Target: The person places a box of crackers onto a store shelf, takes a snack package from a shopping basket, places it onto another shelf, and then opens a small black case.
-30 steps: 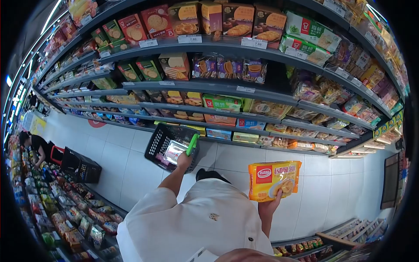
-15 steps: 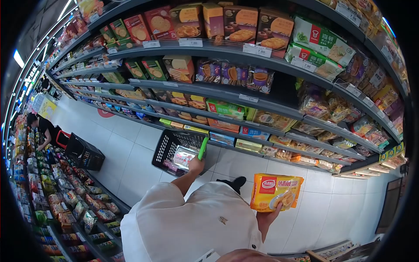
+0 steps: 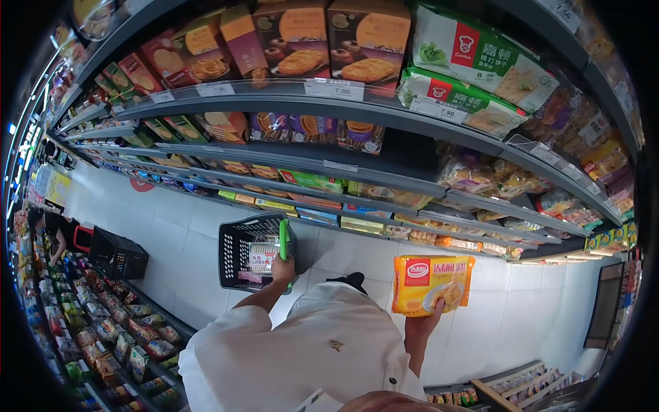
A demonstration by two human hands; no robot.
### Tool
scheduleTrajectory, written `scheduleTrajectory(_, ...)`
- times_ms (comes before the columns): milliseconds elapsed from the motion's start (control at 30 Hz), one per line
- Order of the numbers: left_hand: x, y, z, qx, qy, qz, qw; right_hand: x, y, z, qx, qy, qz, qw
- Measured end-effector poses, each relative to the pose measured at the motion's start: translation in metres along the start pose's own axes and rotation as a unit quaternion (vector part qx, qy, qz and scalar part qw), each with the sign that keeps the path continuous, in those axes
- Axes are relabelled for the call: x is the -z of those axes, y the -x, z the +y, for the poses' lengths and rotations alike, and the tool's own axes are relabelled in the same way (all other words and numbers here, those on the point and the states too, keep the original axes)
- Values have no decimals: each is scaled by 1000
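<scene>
My left hand (image 3: pixel 282 268) is wrapped round the green handle (image 3: pixel 284 240) of a black shopping basket (image 3: pixel 232 237). Inside the basket lies a clear package (image 3: pixel 263 257) with a white and red label, beside something purple at the bottom. On the other side of my body, my right hand (image 3: pixel 430 321) grips a yellow packet of cakes (image 3: pixel 410 302) by its lower right part. The packet is upright, its front with a red label and a picture of food facing up at me. The fingers of my right hand are partly behind the packet.
Tall shelves (image 3: pixel 274 154) of boxed and bagged biscuits run across the front. Snack shelves (image 3: pixel 103 323) line the left side, where a person (image 3: pixel 58 230) in dark clothing bends beside another black basket (image 3: pixel 118 254). A wooden-edged rack (image 3: pixel 494 395) stands at lower right.
My view has moved closer to the shelves. The basket in my left hand now appears further left, its handle more upright. The yellow packet stays in my right hand, slightly higher in view.
</scene>
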State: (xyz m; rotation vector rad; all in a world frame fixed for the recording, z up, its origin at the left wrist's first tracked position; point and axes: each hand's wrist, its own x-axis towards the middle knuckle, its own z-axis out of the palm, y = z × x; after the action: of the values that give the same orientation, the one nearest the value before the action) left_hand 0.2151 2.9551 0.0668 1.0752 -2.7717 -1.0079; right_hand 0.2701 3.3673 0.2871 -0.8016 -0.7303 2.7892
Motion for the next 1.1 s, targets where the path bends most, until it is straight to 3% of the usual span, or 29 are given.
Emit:
scheduleTrajectory(133, 3, 9, 27, 1, -1, -18, 1000, 0, -29, -6, 7, 10, 7, 1000)
scheduleTrajectory(267, -1, 17, 52, -12, 82, -18, 996, 0, -47, -18, -32, 38, -15, 999)
scheduleTrajectory(600, -51, 39, 61, -30, 60, 2, 998, 3, -72, -73, -76, 12, -60, 995)
scheduleTrajectory(733, -58, 60, 82, -32, -6, 26, 999, 24, -80, -109, -83, 34, -63, 994)
scheduleTrajectory(933, -88, 61, 75, 54, 68, -36, 996, 64, -109, -162, -35, 17, -50, 998)
scheduleTrajectory(1033, -92, 70, 87, -2, 34, -12, 999, 72, -119, -185, -46, 14, -49, 998)
scheduleTrajectory(1100, -60, 103, 149, -14, 23, -48, 998, 80, -121, -196, -57, 18, -55, 997)
